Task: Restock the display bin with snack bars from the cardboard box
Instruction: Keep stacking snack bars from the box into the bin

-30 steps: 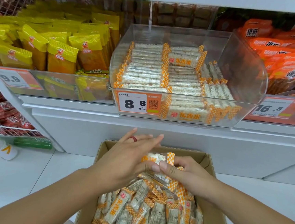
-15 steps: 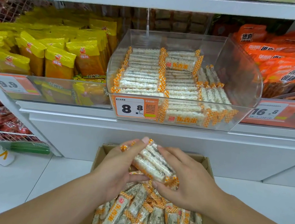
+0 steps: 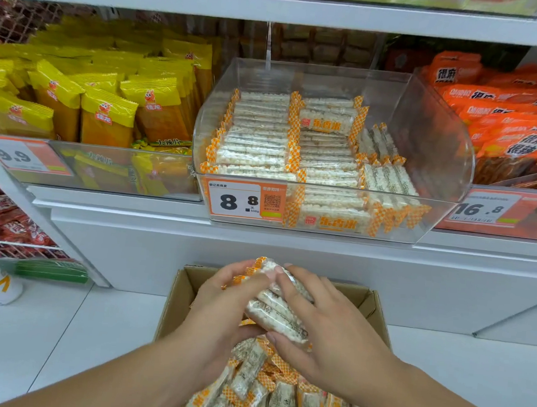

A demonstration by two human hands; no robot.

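- Cardboard box (image 3: 184, 296), nearest, holds many loose snack bars (image 3: 279, 399); its near end is cut off, so what's left can't be counted.
- Above it, left hand (image 3: 219, 309) and right hand (image 3: 330, 335) each grip one shared bundle of bars (image 3: 275, 311); its count is unclear.
- Display bin (image 3: 434, 143) beyond: rows fill the left and middle, and the right corner has room.

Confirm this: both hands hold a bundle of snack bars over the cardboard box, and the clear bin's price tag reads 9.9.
Wrong on the price. The head view shows the clear bin tagged 8.8; 9.9 is on the yellow packets' shelf. The left hand and right hand do hold the bundle over the cardboard box.
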